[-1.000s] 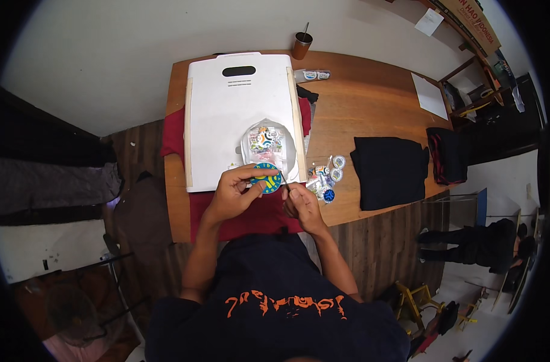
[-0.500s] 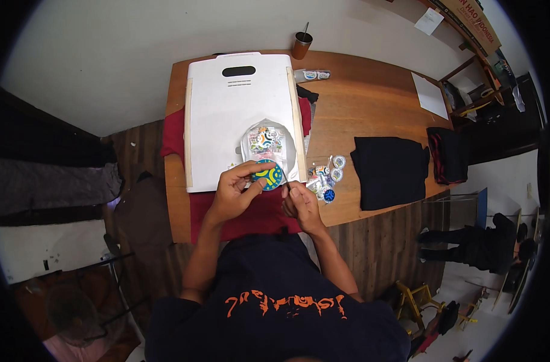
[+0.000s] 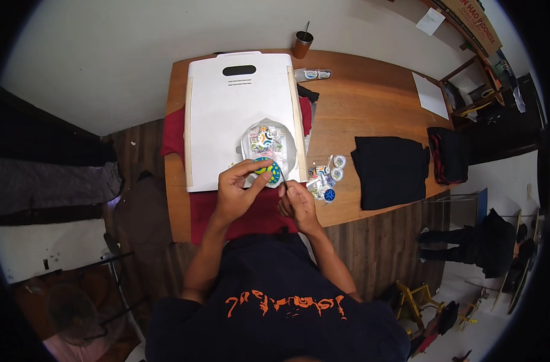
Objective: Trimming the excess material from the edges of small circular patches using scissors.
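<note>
My left hand (image 3: pixel 238 188) pinches a round blue and yellow-green patterned sticker (image 3: pixel 275 173) between thumb and fingers. Close to the sticker's right edge, my right hand (image 3: pixel 299 204) is closed on a thin dark tool (image 3: pixel 283 177), whose exact kind is too small to make out. Both hands are over the lower end of a large white board (image 3: pixel 226 127) with a handle slot. Just beyond the fingers, an open whitish plastic bag (image 3: pixel 291 151) holds several colourful printed stickers (image 3: pixel 267 139). Red cloth (image 3: pixel 238 211) shows below the board.
Right of the board, more round stickers (image 3: pixel 329 194) and printed pieces lie on the wooden table (image 3: pixel 341 114). Folded dark cloth (image 3: pixel 391 172) sits farther right. A brown cup (image 3: pixel 302 46) stands at the back, near a clear packet (image 3: pixel 314 75). Another person (image 3: pixel 489 244) stands at right.
The round sticker has tilted and turned in my left fingers, so less of its face shows. My right hand has shifted slightly left and down with the thin tool.
</note>
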Available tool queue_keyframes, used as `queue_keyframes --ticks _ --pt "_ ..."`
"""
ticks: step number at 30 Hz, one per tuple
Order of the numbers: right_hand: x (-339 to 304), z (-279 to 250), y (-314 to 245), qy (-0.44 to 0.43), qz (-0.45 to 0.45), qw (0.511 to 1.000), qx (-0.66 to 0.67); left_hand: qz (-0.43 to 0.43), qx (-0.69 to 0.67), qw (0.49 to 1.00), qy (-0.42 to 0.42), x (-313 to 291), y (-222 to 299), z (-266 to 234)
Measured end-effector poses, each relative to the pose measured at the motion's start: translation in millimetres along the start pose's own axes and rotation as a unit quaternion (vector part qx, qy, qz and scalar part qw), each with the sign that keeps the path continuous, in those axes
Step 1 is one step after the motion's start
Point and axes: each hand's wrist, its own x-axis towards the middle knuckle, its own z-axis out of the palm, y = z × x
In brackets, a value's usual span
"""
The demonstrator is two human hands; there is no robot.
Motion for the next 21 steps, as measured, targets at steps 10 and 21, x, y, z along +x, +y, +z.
queue_keyframes --ticks 10,21 --pt "0.1 3.0 -2.2 0.002 0.007 1.000 0.012 0.001 -0.064 0.998 -0.012 0.6 3.8 -0.4" --pt "-0.7 6.8 0.0 0.018 0.015 0.999 0.035 0.005 -0.049 0.999 -0.012 -0.2 6.3 2.1"
